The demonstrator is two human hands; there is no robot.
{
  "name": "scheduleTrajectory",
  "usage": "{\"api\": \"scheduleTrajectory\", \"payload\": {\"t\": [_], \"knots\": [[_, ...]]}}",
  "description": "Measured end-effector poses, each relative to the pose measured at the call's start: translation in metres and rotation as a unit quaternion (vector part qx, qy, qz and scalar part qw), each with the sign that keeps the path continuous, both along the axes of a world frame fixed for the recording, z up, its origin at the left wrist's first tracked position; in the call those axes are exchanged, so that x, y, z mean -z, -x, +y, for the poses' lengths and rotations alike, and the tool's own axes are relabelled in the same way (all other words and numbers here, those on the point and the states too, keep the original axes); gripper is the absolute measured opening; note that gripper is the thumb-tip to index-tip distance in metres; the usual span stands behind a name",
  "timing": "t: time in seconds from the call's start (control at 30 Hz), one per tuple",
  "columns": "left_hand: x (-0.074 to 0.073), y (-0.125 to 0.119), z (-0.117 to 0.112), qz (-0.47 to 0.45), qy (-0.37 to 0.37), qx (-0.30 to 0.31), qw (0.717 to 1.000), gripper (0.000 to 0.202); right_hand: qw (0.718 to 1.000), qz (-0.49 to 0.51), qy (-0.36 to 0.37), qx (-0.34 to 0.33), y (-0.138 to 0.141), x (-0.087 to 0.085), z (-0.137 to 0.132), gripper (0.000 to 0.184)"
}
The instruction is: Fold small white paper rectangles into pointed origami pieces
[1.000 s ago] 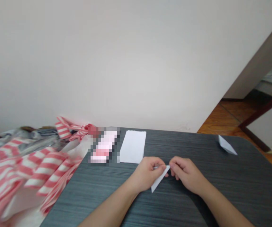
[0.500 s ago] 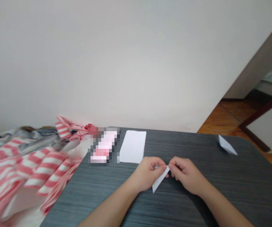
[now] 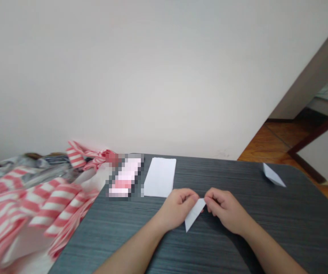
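Note:
Between my two hands is a small folded piece of white paper [image 3: 195, 214], held just above the dark table [image 3: 118, 236]. My left hand [image 3: 179, 207] is closed on its upper left part, thumb on top. Fingertips of my right hand [image 3: 222, 208] pinch the paper's upper right corner. A pointed end of the paper hangs down toward me. The fingers under the paper are mostly hidden. Beyond my left hand lies a stack of white paper sheets [image 3: 160, 177].
Left of the stack sits a blurred-out pinkish rectangular thing [image 3: 125, 177]. A folded white paper piece [image 3: 274, 176] lies near the table's far right corner. Red-and-white striped cloth [image 3: 52, 198] is heaped left of the table. A pale wall [image 3: 164, 76] rises behind.
The folded paper has turned slightly, so more of its face shows between my hands. My left thumb has shifted back a little to the left; my right hand has barely moved.

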State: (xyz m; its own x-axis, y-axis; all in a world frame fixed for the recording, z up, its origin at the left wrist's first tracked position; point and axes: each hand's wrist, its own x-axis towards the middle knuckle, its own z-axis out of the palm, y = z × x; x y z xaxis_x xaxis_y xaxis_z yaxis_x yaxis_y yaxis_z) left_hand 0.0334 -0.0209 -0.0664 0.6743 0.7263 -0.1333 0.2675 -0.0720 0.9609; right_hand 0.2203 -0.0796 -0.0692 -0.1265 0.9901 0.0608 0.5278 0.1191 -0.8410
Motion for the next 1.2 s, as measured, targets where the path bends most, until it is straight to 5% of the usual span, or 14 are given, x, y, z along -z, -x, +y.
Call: {"api": "scheduleTrajectory", "payload": {"t": [0.5, 0.73, 0.9, 1.2], "knots": [[-0.0006, -0.0004, -0.0011, 0.005, 0.005, -0.003, 1.0, 0.034, 0.998, 0.04, 0.037, -0.018, 0.0028, 0.0039, 0.0001, 0.027], [0.0001, 0.0001, 0.0007, -0.004, -0.034, -0.026, 0.999, 0.028, 0.998, 0.045, 0.027, 0.035, -0.0014, 0.0041, 0.0, 0.027], [0.002, 0.0012, 0.0006, -0.001, 0.009, -0.021, 1.0, 0.029, 0.995, 0.075, 0.029, 0.055, -0.0018, 0.0069, 0.0019, 0.027], [0.005, 0.0013, 0.0008, -0.011, 0.011, -0.025, 1.0, 0.028, 0.994, 0.089, 0.06, 0.023, 0.0008, 0.0076, 0.0017, 0.029]]}}
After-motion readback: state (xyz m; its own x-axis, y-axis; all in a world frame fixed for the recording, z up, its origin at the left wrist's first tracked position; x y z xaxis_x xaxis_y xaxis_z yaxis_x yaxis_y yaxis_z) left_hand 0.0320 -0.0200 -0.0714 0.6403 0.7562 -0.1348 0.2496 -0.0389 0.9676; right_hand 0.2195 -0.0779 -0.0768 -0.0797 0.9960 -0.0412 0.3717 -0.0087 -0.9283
